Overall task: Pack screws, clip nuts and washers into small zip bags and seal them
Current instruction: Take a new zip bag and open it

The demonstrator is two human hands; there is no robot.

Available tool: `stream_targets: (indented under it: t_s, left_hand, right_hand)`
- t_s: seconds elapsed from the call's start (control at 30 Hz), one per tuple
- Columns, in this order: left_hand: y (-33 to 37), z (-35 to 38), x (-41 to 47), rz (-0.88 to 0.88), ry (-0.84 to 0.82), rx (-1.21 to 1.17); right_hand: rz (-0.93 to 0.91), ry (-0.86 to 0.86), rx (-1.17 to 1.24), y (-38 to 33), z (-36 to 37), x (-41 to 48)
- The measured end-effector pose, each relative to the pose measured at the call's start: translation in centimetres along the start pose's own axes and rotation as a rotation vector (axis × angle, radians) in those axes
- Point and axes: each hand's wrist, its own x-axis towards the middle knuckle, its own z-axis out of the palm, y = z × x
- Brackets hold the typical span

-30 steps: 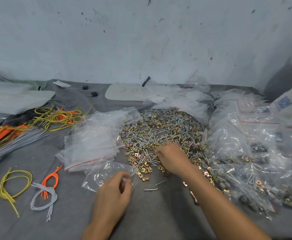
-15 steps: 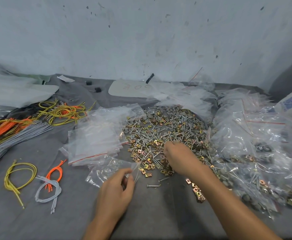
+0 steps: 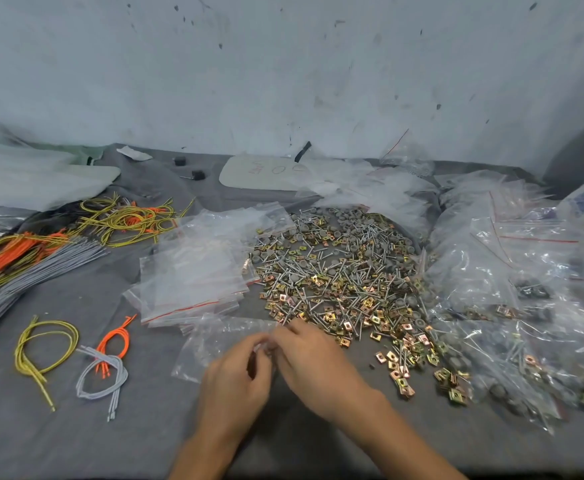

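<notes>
A wide heap of screws, brass clip nuts and grey washers (image 3: 339,271) lies on the grey cloth in the middle. In front of it lies a small clear zip bag (image 3: 214,341). My left hand (image 3: 235,379) pinches the bag's mouth at its right edge. My right hand (image 3: 314,362) meets it there, fingers curled at the bag's opening; whatever it holds is hidden. A stack of empty zip bags (image 3: 193,271) with red seal lines sits left of the heap.
Filled bags (image 3: 512,292) pile up on the right. Loose clip nuts (image 3: 408,368) lie by my right forearm. Yellow, orange and grey wire bundles (image 3: 41,251) lie at the left, with small wire loops (image 3: 75,355) nearer. A wall stands close behind.
My right hand left the hardware heap and came back to the bag mouth beside my left hand. The loose screw in front of the heap is no longer visible.
</notes>
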Motion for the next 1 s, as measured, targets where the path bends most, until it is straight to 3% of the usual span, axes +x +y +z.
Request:
stream_targets:
  t_s: [0.2,0.3,0.4,0.53,0.63,0.73,0.8,0.9,1.0]
  left_hand:
    - [0.6,-0.5,-0.3,0.001,0.124,-0.170]
    - [0.4,-0.4,-0.2,-0.047,0.121,-0.201]
    - [0.0,-0.2,0.0,-0.074,0.143,-0.139]
    - [0.0,0.1,-0.1,-0.004,0.154,0.007]
    - [0.0,0.3,-0.2,0.043,0.194,0.062]
    - [0.0,0.3,-0.2,0.066,0.187,0.058]
    - [-0.2,0.4,-0.2,0.075,0.145,0.046]
    - [-0.5,0.5,-0.2,0.080,0.120,0.033]
    - [-0.6,0.5,-0.2,0.073,0.131,0.009]
  right_hand:
    - [0.007,-0.045,0.101,-0.1,0.6,0.2]
    - [-0.006,0.084,0.013,-0.1,1.0,-0.3]
    - [0.016,0.136,0.117,0.2,0.9,-1.1]
    - [0.031,0.016,0.342,0.7,0.0,-1.6]
    - [0.093,0.073,0.454,1.5,-0.9,-1.8]
    - [0.276,0.199,0.182,4.4,-2.0,-0.9]
    - [0.347,0.141,-0.037,6.1,-2.6,0.0]
    - [0.344,0.002,-0.096,6.9,-2.2,1.3]
    - [0.338,-0.018,-0.179,6.9,-2.0,1.9]
